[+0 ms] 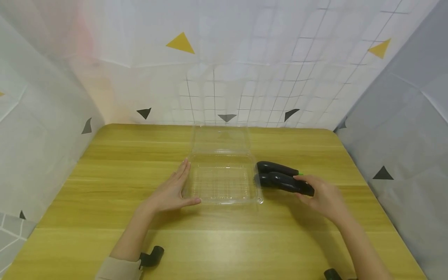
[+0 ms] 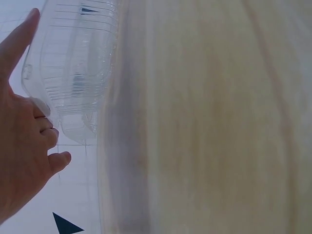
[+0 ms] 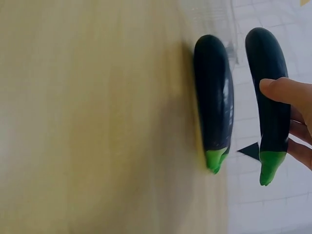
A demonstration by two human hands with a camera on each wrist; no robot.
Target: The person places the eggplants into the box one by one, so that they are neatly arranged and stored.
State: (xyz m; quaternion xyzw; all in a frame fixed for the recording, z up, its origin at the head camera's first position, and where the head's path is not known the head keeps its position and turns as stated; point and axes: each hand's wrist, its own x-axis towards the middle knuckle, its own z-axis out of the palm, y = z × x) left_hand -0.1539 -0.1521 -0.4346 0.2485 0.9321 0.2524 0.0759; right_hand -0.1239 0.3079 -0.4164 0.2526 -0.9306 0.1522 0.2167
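Observation:
A clear plastic clamshell box (image 1: 224, 201) lies open on the table, its lid (image 1: 221, 140) folded back toward the wall. At the box's left front corner my left hand (image 1: 172, 193) touches it, fingers extended along the left side and thumb at the front edge. My right hand (image 1: 323, 195) holds a dark eggplant (image 3: 268, 109) with a green end, thumb on one side and fingers on the other. The held eggplant is raised off the table, just right of the box. Beneath it, dark eggplants (image 3: 212, 92) lie on the table; two green ends overlap there.
The wood-grain table (image 1: 224, 241) is bordered by pale sheets at the back (image 1: 147, 85) and sides, printed with triangles and grid lines. Black wrist-worn pieces (image 1: 153, 256) show near both forearms.

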